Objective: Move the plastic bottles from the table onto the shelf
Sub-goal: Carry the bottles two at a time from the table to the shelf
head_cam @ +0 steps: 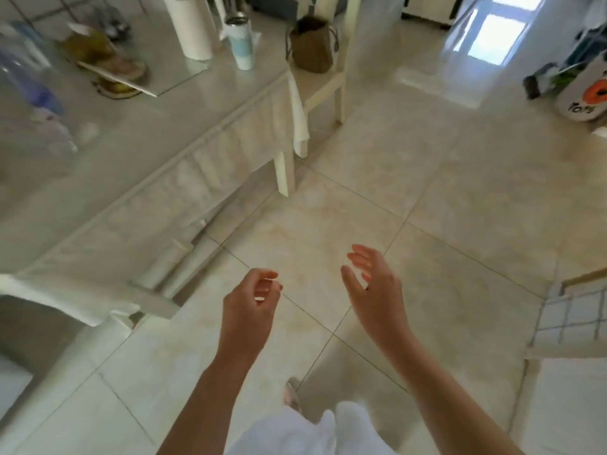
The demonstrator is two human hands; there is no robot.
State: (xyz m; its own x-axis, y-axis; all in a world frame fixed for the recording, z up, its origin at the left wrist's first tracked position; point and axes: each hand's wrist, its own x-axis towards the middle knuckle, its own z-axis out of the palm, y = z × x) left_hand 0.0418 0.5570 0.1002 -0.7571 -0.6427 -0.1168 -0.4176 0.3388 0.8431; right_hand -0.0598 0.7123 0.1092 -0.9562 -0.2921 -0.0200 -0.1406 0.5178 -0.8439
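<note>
Table at left, open floor at centre and right

On the table (138, 152): plastic bottles (29, 93) at the near left end; paper roll (192, 24) and tumbler (241, 44) side by side toward the far edge. Chair (328, 90) beyond the table's far corner, bag (312, 44) on its seat. Left hand (251, 303) and right hand (374, 287) over the floor (427, 198), apart.

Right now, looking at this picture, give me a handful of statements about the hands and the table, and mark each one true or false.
1. Both hands hold nothing. True: the left hand and right hand hang over the floor.
2. The plastic bottles are on the table. True.
3. The paper towel roll lies on the floor. False: it stands on the table.
4. The brown bag sits on the table. False: it rests on a chair.
</note>
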